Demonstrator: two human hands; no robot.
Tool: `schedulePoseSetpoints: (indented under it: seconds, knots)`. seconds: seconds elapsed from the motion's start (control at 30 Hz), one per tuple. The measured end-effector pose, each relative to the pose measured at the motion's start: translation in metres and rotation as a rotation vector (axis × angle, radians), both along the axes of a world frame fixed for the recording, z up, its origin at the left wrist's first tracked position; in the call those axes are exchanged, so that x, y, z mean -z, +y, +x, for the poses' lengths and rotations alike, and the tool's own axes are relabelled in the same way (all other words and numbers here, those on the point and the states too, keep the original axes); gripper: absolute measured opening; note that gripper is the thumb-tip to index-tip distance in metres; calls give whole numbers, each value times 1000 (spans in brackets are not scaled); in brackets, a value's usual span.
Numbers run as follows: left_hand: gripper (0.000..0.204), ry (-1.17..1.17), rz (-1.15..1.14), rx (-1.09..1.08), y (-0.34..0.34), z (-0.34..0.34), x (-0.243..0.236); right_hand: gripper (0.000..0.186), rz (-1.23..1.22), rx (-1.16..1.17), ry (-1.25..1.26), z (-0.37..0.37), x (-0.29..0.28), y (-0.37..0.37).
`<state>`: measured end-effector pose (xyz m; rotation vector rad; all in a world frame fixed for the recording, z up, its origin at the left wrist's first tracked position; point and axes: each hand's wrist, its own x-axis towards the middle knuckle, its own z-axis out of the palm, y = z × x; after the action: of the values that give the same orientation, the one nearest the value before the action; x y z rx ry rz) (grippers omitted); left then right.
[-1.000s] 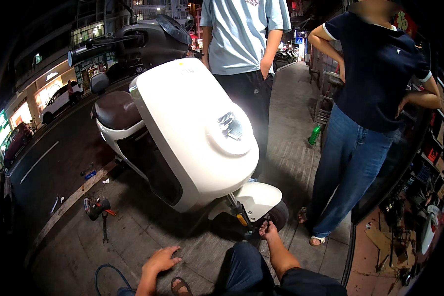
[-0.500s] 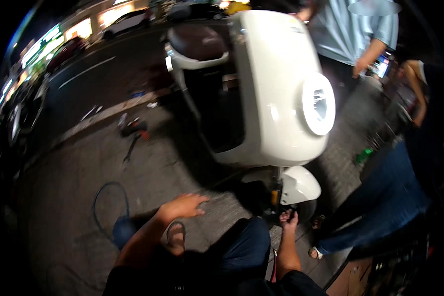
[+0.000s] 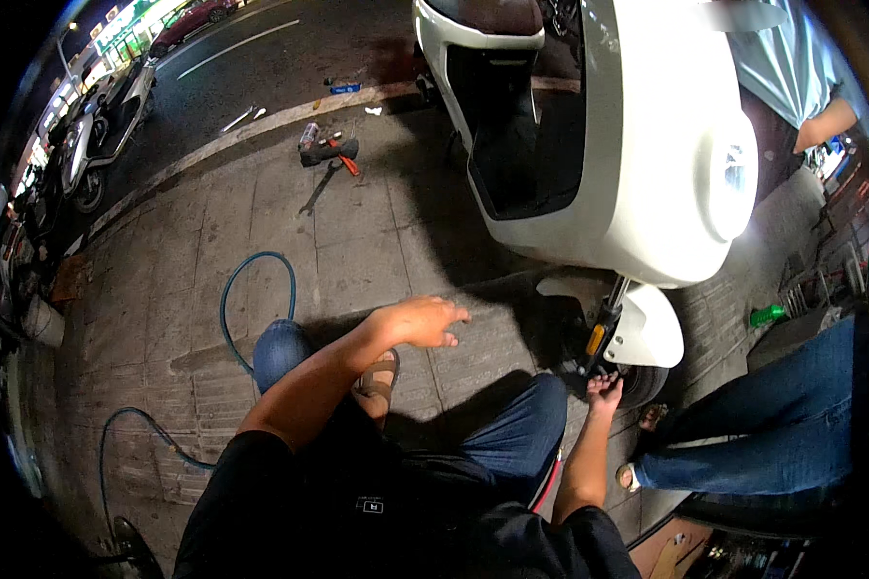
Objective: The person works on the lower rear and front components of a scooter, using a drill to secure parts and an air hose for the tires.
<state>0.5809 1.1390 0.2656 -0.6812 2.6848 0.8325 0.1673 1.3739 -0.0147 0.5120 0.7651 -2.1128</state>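
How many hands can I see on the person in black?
2. The bare left hand is open over the grey paving; the bare right hand is beside the black front tyre of the white scooter. Neither is hidden.

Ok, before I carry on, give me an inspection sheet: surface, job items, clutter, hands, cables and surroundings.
Surface: grey paving slabs, joints visible.
Job items: white scooter, with its front wheel near the person.
Clutter: wrench and orange-handled tool on the slabs; green bottle at right.
Hands: left hand empty, fingers extended; right hand at the front wheel, grip unclear.
Cables: blue-green hose looped at left.
Surroundings: bystander in jeans at right; parked scooter at upper left.
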Motion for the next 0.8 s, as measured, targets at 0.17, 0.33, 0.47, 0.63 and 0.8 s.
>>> schedulePoseSetpoints:
  seconds: [0.17,0.33,0.47,0.63,0.8]
  knots:
    - [49,22,-15,-13,0,7,14,40,59,19,-20,4,-1,-12]
    - [51,79,-25,61,4,6,0,35,21,9,-19,-6,15,-11]
    - [47,76,-24,-30,10,7,-14,50,200,26,6,20,-19,-27]
    - [49,-47,-33,-1,18,-9,-10,31,20,58,-67,9,-12,-4]
    - [48,-104,-16,-10,18,-19,-4,37,248,-115,154,30,-10,22]
